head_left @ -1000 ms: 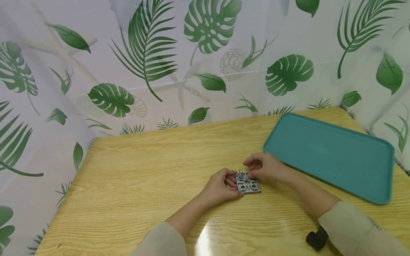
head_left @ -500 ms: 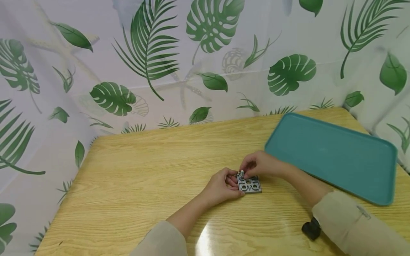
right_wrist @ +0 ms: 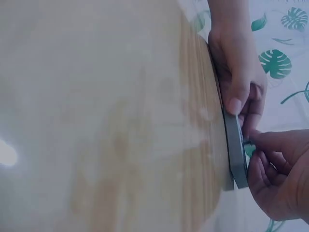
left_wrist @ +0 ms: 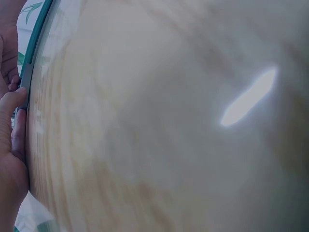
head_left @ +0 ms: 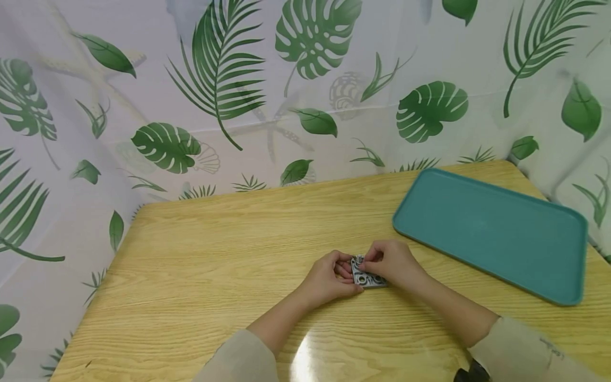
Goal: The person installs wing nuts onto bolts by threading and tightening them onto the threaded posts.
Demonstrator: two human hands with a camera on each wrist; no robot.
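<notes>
A small square metal plate (head_left: 371,284) with round holes and dark curved grooves lies flat on the wooden table. My left hand (head_left: 325,280) holds it by its left side, thumb at the near corner and fingers at the far one. At the plate's far left corner stands a small silver bolt (head_left: 359,259), partly covered by fingers. My right hand (head_left: 395,264) pinches that bolt between thumb and forefinger, its palm over the plate's right part. From the side, the right wrist view shows the plate's grey edge (right_wrist: 235,147) and the pinching fingertips (right_wrist: 256,138) above its face.
A teal rectangular tray (head_left: 491,233) rests on the table at the right, beyond my right forearm. Behind the table (head_left: 229,254) hangs a leaf-patterned cloth (head_left: 267,95). A black object (head_left: 472,373) shows beneath my right sleeve at the bottom edge.
My right hand went from loosely spread fingers beside the bolt to pinching it, then turned, its knuckles shifting nearer the front and covering more of the plate. My left hand stayed in place.
</notes>
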